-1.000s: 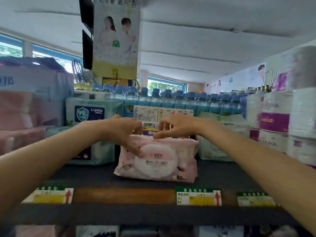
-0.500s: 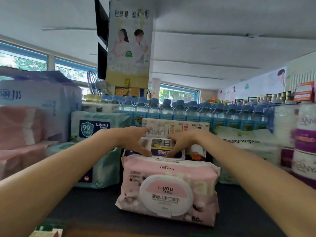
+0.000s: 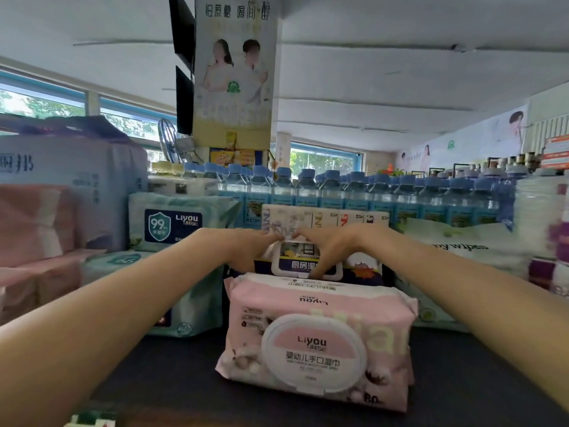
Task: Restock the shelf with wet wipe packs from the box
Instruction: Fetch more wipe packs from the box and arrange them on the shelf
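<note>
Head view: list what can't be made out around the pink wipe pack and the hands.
- Kitchen wipes pack behind the pink wipe pack: lower part hidden by the pink pack, sides by both hands.
- Left hand and right hand: whether they grip or just touch is unclear; fingertips blurred.
- Box: not in view.
- Shelf front edge: cut off at the bottom.

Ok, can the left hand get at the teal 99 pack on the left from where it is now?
Probably yes. The left hand rests behind the pink wipe pack, and the teal 99 pack sits just to its left with its front face exposed. Nothing stands between them; the forearm only needs to swing left.
</note>
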